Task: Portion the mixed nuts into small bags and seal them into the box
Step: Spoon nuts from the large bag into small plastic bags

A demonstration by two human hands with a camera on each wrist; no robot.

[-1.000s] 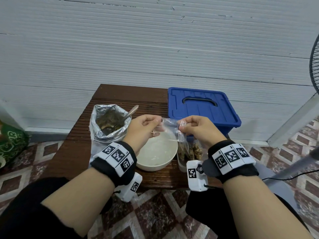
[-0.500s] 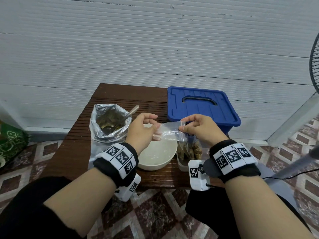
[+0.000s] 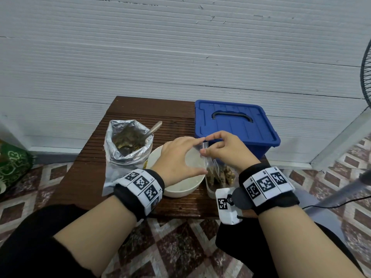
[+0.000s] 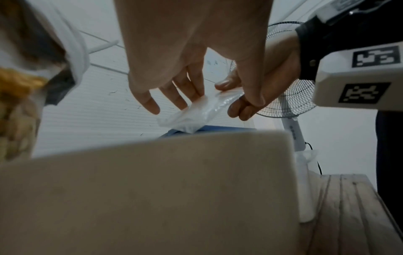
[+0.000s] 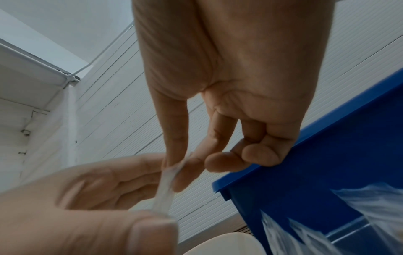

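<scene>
Both hands meet above the white bowl (image 3: 176, 189) at the near middle of the dark slatted worktop (image 3: 90, 169). The small clear bag (image 3: 205, 152) hangs between them, held edge-on and empty as far as can be seen.

Left hand (image 3: 178, 159): fingertips and thumb touch the bag's left side, fingers fairly straight and spread. The left wrist view shows those fingers (image 4: 185, 89) lying along the plastic. Whether they actually pinch it cannot be told.

Right hand (image 3: 226, 151): thumb and forefinger clamped on the bag's upper edge, the other fingers curled under. The right wrist view shows the pinch plainly, thin plastic (image 5: 165, 191) running down from it to the left thumb.

Foil pouch of mixed nuts (image 3: 128, 145) stands open at far left of the bowl, a spoon handle (image 3: 154, 127) sticking out to the right. Blue box (image 3: 236, 125) sits at far right, lid on, black handle lying flat. Just right of the bowl, under the right wrist, a clear container (image 3: 218, 175) holds brown nut portions. A fan (image 3: 365, 71) shows at the right edge, and patterned floor tiles (image 3: 170, 247) lie below the worktop.
</scene>
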